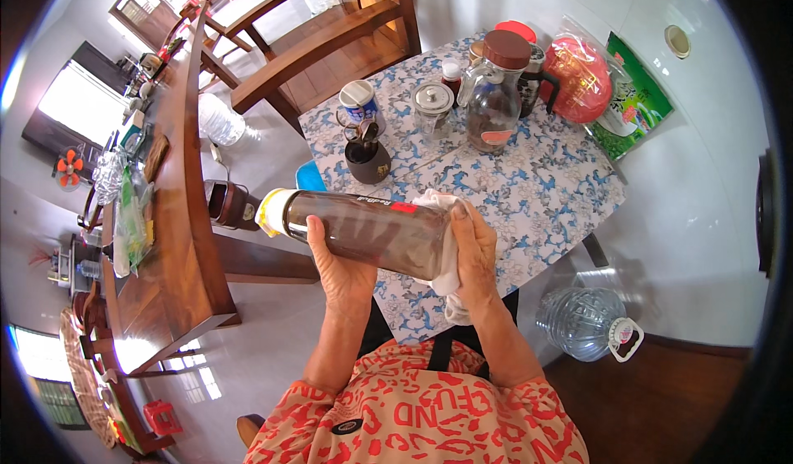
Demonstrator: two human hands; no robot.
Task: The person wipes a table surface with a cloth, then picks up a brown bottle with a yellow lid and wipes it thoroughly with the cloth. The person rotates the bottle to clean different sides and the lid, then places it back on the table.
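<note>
A person looked down at their own two hands, which held a bottle on its side above the near edge of a table with a blue-and-white patterned cloth. The bottle was clear, filled with something dark, and its long axis ran almost level from left to right, with the pale yellow cap pointing left and slightly away.

The left hand cupped the bottle's middle from beneath, with the thumb curled over the near side. The right hand closed around the base end, pressing a white rag against the glass. So the cap end lay out beyond the left hand, and the base sat inside the right.

Farther from the hands, on the table, stood a dark cup holding utensils, a small lidded jar, a tall glass jug with a brown lid, and a red bagged bundle. A big empty water jug lay on the floor to the right of the right hand.
</note>
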